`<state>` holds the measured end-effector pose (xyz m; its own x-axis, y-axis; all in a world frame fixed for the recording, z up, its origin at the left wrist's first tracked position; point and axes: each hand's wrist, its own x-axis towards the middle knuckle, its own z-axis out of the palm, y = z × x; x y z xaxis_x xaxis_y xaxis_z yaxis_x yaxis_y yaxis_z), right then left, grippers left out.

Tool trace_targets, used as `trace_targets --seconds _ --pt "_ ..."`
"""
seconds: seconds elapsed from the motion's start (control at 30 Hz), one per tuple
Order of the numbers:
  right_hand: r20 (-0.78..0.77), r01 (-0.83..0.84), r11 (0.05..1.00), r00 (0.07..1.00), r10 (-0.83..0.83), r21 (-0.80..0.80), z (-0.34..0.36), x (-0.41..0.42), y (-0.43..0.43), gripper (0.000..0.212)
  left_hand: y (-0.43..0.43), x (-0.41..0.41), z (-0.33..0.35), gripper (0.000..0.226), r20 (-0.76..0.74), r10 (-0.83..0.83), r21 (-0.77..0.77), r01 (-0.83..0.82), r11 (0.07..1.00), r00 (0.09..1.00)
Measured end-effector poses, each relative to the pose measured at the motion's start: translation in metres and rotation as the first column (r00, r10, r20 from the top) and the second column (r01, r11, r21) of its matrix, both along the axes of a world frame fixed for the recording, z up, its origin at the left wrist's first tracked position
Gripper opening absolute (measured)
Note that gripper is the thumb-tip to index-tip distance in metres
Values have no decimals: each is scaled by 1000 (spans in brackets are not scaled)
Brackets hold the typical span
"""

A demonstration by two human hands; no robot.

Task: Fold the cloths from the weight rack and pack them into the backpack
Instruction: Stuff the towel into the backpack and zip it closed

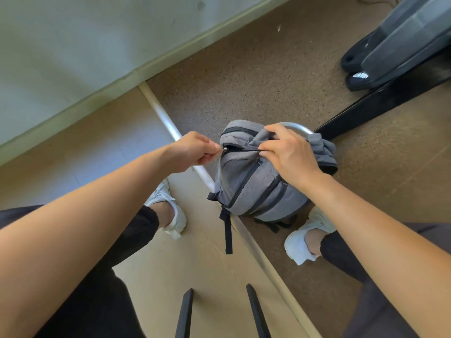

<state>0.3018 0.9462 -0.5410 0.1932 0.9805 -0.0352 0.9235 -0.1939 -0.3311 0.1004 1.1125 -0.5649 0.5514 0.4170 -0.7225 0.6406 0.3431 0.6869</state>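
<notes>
- The brown speckled floor [244, 69] fills most of what I see. A silver metal strip [161, 111] runs across it.
- The grey backpack [253, 191] sits on this floor between two white shoes [300, 245]. Its left edge is over the strip.
- The right hand [290, 152] holds the top of the bag. Its fingers are curled, bunching the grey fabric, with the fingertips at the right end of the top zipper [241, 150].
- The left hand [192, 151] is curled tight. Its thumb and finger pinch the little metal zipper pull [224, 149].
- The zipper is a thin dark line going straight from one hand to the other. The pull is at the left end, so I think the next slide must follow that line. The left hand has the pull; the right only steadies the bag.
- I see no cloths here. I cannot tell if any are inside.
</notes>
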Motion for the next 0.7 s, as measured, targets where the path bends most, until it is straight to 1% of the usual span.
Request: trace_targets --seconds 0.07,0.2,0.27,0.33,0.4,0.47,0.53,0.57,0.63,0.7 --pt "-12 29 999 1000 -29 18 -1 -2 -2 12 1 10 16 23 21 -32 -2 32 999 999" --pt "-4 76 997 997 -76 32 3 -7 -3 14 -9 24 35 16 8 -70 38 70 997 997" --pt "41 87 995 995 -89 51 5 -12 -3 22 -15 26 37 16 2 -44 61 44 997 999" --pt "92 81 992 992 -90 98 8 -19 1 34 -16 27 38 14 -4 -26 88 26 996 1000" --pt "106 57 988 992 -72 143 12 -27 8 42 -14 25 41 14 -14 -26 88 27 996 1000" --pt "56 31 988 998 -40 154 10 -38 17 44 -13 23 42 15 -41 -42 109 46 993 998" --pt "-60 12 992 998 -5 122 6 -46 24 40 -14 22 44 14 -54 -60 144 67 987 997" --pt "-126 11 995 992 2 102 3 -50 27 35 -14 22 43 14 -53 -70 162 78 984 996" --pt "-240 55 996 970 -37 69 2 -52 31 21 -14 21 45 13 -52 -117 173 124 977 992" --pt "-310 109 994 946 -93 33 4 -51 34 14 -11 20 49 12 -36 -135 142 139 980 990"
